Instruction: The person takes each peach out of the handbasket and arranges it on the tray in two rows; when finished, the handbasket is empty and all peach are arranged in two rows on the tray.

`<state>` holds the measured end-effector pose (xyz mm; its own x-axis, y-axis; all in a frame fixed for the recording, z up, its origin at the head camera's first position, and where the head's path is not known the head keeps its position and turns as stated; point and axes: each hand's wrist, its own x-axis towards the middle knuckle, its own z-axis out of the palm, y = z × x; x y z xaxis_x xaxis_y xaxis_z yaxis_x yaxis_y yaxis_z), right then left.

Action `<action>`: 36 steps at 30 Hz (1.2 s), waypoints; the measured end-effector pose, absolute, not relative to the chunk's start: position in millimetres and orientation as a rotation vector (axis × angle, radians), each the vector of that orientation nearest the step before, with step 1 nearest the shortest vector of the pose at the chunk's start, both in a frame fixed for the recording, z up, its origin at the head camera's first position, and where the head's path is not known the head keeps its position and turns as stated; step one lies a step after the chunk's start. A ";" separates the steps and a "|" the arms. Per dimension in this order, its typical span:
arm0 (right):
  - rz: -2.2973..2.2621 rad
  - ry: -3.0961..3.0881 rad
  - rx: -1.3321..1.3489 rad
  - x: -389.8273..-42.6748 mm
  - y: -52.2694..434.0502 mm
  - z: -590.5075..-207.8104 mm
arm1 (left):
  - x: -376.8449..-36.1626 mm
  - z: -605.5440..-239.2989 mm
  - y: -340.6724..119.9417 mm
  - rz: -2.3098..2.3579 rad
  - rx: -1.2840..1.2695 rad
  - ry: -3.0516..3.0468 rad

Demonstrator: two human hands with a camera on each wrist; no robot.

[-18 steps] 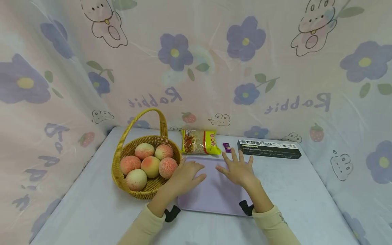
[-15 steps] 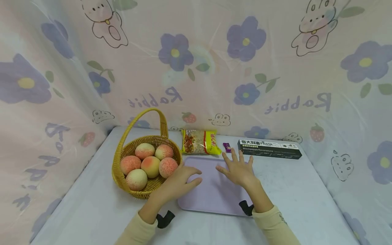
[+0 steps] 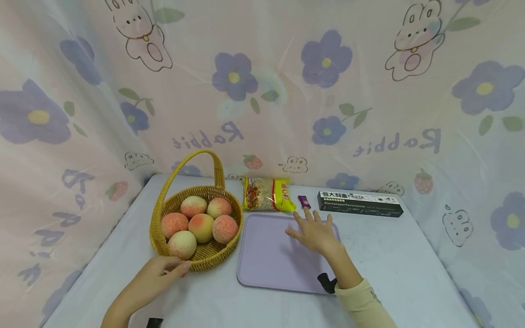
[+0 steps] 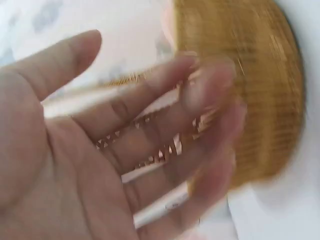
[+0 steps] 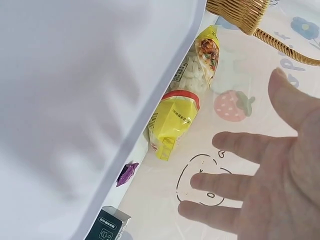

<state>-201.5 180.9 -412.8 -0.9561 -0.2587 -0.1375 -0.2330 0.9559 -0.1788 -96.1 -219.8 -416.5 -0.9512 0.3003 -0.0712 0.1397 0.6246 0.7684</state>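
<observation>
A yellow wicker basket [image 3: 213, 260] with a tall handle stands at the left, holding several peaches [image 3: 201, 228]. My left hand [image 3: 153, 279] is at the basket's front-left rim, its thumb apart from the loosely bent fingers. In the left wrist view the fingers [image 4: 145, 140] are blurred in front of the basket wall [image 4: 270, 100]; whether they touch it I cannot tell. Over the right half of a lilac tray [image 3: 266, 255], my right hand [image 3: 316, 234] is spread and holds nothing. The right wrist view shows that hand [image 5: 270, 175] with its fingers apart.
Behind the tray lie a yellow-ended clear food bag [image 3: 268, 195], a small purple wrapped sweet [image 3: 304, 202] and a long black-and-white pasta box [image 3: 361, 203]. A patterned curtain [image 3: 283, 114] surrounds the table's back and sides.
My left hand has moved from over the tray's left side, leftward and nearer, to the basket's front. The right hand stays over the tray. The head view has tilted up slightly.
</observation>
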 end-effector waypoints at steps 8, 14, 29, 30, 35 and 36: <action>-0.291 2.937 -0.380 -202.1 178.8 -416.0 | -91.2 -435.6 -252.8 0.916 -0.136 3.009; -0.363 2.905 -0.436 -204.7 176.6 -420.3 | -104.5 -453.6 -249.4 1.107 -0.023 3.013; -1.438 2.302 -0.922 -231.4 179.4 -420.3 | -116.2 -477.2 -246.8 1.404 0.192 3.060; -1.472 2.251 -0.944 -233.5 179.1 -419.5 | -116.7 -478.8 -246.5 1.412 0.203 3.061; -1.555 2.050 -1.016 -245.5 173.5 -417.9 | -117.2 -482.1 -245.2 1.451 0.261 3.069; -1.553 2.031 -1.018 -248.4 171.3 -418.2 | -117.2 -482.4 -245.2 1.464 0.269 3.066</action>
<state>-248.4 171.3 -418.2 -0.6615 -0.7401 0.1210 -0.3109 0.1238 -0.9423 -117.2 -245.2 -482.4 -0.9525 0.0266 0.3034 0.2527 0.6251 0.7385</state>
